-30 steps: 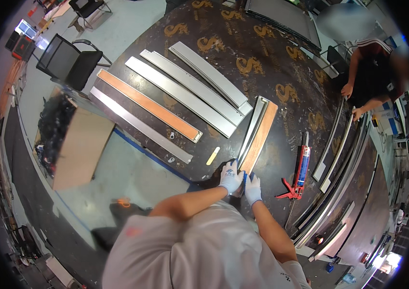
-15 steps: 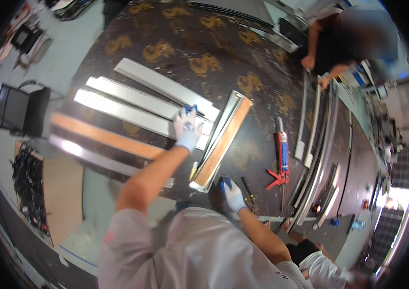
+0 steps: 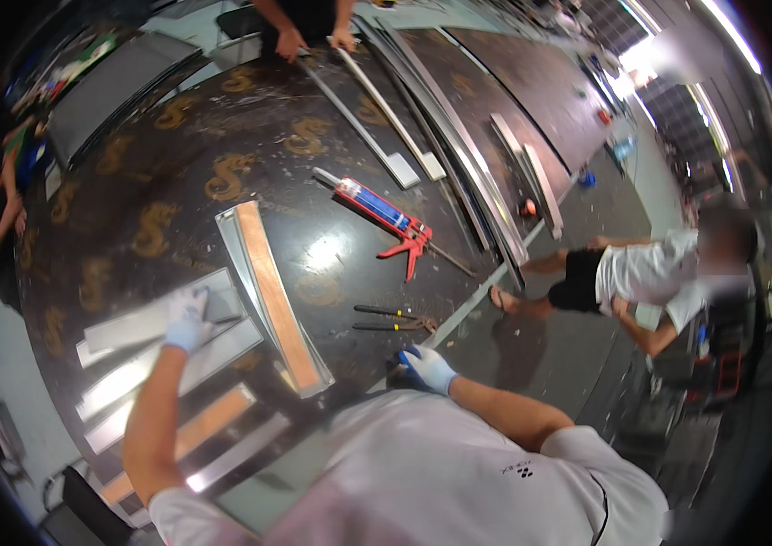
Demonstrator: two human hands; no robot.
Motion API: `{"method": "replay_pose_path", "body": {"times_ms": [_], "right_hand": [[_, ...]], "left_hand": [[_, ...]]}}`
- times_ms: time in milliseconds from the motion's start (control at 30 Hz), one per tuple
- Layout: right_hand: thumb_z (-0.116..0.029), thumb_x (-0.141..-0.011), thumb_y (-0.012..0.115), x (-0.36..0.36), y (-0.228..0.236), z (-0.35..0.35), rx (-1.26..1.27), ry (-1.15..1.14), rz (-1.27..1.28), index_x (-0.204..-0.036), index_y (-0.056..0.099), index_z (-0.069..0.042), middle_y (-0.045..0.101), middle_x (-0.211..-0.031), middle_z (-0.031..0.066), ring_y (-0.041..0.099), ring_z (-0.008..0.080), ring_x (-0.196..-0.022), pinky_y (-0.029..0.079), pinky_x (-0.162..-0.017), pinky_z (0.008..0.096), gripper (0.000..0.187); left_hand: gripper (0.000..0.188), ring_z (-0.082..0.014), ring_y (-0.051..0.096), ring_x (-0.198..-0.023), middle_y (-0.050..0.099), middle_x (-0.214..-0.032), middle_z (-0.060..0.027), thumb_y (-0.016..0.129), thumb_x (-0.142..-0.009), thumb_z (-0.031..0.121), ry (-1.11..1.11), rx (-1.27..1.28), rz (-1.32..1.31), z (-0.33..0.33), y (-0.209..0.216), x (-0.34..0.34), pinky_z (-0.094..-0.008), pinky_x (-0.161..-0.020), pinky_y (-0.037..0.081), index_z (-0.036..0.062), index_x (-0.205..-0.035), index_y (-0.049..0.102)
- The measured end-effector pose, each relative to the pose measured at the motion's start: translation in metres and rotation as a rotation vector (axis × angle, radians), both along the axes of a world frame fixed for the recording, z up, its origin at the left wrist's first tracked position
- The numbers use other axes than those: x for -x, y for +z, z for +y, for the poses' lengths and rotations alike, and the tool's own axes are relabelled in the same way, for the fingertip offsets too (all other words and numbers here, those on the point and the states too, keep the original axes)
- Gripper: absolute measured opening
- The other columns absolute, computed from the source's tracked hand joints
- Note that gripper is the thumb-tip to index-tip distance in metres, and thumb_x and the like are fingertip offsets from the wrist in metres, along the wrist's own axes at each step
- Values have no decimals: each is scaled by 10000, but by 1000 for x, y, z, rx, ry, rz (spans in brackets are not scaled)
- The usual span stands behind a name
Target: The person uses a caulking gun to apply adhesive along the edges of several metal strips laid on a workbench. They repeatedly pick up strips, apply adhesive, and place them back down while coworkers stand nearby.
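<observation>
My left hand (image 3: 188, 323), in a white glove with blue fingertips, lies with fingers extended across pale metal strips (image 3: 136, 380) at the left of the table. Alongside them, closer to me, are an orange-brown strip (image 3: 213, 421) and a silver strip (image 3: 245, 448). Another bundle of metal strips with an orange-brown face (image 3: 275, 296) lies right of that hand. My right hand (image 3: 427, 369), gloved alike, is at the table's near edge; its fingers are foreshortened, and whether they grip anything is unclear. Black-handled pliers (image 3: 395, 318) lie just beyond it.
A red caulking gun (image 3: 386, 218) with a blue tube lies mid-table. Long metal profiles (image 3: 454, 136) run along the right. Across the table, a person's hands (image 3: 317, 41) hold two profile ends. Another person (image 3: 631, 282) stands at right; a further person's arm (image 3: 5, 223) shows far left.
My view has turned to the right, so the table appears rotated and the person at right shows more fully. My left hand remains over the metal strips, my right hand near the table's edge.
</observation>
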State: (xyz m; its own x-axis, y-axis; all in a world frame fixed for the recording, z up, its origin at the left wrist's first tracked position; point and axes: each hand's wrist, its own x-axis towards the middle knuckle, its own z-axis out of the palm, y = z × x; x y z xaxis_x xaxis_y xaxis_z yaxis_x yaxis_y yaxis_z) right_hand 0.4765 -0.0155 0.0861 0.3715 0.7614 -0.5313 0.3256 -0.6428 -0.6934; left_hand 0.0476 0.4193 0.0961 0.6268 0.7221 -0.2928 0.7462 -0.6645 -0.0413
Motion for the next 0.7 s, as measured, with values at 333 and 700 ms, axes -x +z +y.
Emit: {"method": "replay_pose_path", "body": {"times_ms": [333,700], "right_hand": [[-511,-828,899,82,58,145,-198,760,-405,-1645,396,71,567,-1526,295,561,461,-1411,483,-1155,533,1122],[-551,-907,848,-24,30,87,-152,541,56,-1386,569,43,631,-1405,325,631,498,-1320,518,-1110,516,813]], "left_hand": [[709,-386,655,-1232,704,-1277,-186,913,-796,440,-435,238,-88,-134,47,-140,-501,-1081,528,101,-1375,686],[812,-376,519,-1478,569,-1504,-239,903,-870,256,239,8,-762,-249,81,-204,-501,-1301,376,29,-1568,555]]}}
